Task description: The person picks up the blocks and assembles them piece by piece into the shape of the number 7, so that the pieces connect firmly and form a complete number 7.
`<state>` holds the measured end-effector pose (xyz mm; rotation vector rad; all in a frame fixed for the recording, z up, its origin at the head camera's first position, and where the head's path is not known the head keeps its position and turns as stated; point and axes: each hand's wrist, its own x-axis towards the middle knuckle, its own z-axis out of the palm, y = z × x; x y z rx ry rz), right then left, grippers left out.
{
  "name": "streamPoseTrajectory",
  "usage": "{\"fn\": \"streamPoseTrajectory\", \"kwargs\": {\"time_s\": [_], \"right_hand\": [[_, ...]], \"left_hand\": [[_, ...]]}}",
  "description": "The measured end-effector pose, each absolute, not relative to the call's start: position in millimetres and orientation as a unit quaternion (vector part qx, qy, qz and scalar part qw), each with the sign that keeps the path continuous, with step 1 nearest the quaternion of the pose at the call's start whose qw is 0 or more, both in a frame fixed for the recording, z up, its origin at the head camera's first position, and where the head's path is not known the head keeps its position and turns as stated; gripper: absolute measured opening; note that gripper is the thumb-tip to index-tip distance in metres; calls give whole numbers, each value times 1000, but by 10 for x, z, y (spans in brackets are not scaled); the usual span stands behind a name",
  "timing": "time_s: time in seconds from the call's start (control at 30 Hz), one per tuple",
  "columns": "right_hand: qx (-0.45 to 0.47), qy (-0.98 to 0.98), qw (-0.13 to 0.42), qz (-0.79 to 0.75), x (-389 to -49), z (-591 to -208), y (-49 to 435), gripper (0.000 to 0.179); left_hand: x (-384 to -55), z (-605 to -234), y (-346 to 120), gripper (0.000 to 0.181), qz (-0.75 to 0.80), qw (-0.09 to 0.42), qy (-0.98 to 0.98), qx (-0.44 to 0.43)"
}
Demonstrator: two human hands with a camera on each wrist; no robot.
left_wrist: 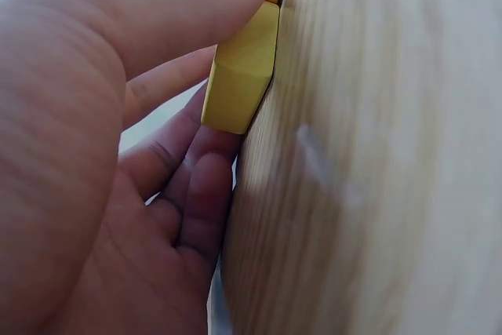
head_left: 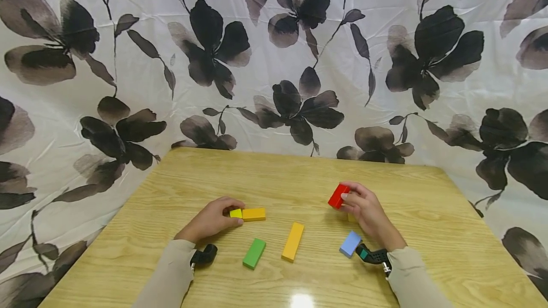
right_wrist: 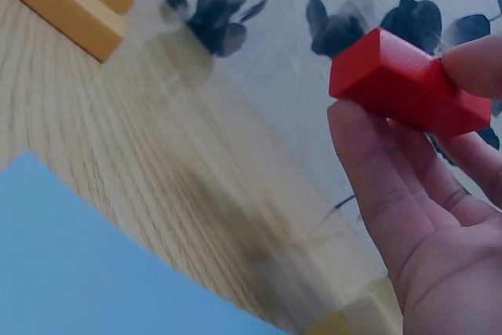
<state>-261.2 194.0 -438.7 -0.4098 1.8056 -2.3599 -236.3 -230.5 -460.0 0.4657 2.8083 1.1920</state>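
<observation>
Thumb and fingers of my left hand [head_left: 215,218] pinch a small yellow block [head_left: 236,213], which lies on the wooden table. End to end with it lies an orange block [head_left: 254,214]; in the left wrist view the yellow block [left_wrist: 241,76] shows its angled faces under the thumb. Raised over the table at the right, my right hand [head_left: 364,207] holds a red block [head_left: 338,196] tilted between thumb and fingertips. The right wrist view shows the red block [right_wrist: 404,88] from its end. Below that hand sits a yellowish block [head_left: 352,217], partly hidden by it.
On the near part of the table [head_left: 299,175] lie a green block [head_left: 254,254], a longer orange block [head_left: 293,242] and a blue block [head_left: 350,244] beside the right wrist camera strap [head_left: 373,255]. A flowered cloth [head_left: 274,61] hangs along the table's far edge and sides.
</observation>
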Motion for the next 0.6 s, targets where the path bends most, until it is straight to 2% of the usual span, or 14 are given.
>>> {"fn": "streamPoseTrajectory", "kwargs": {"time_s": [0.23,0.6], "right_hand": [[-115,616,91,-774,-2637,-4369,1834,49],[-118,612,113,-773,-2643,-4381,1749,50]], "left_hand": [[-2346,-4570,-2288,44,383,26,912,143],[-2370,-4591,-2319,37,367,17,918,151]]}}
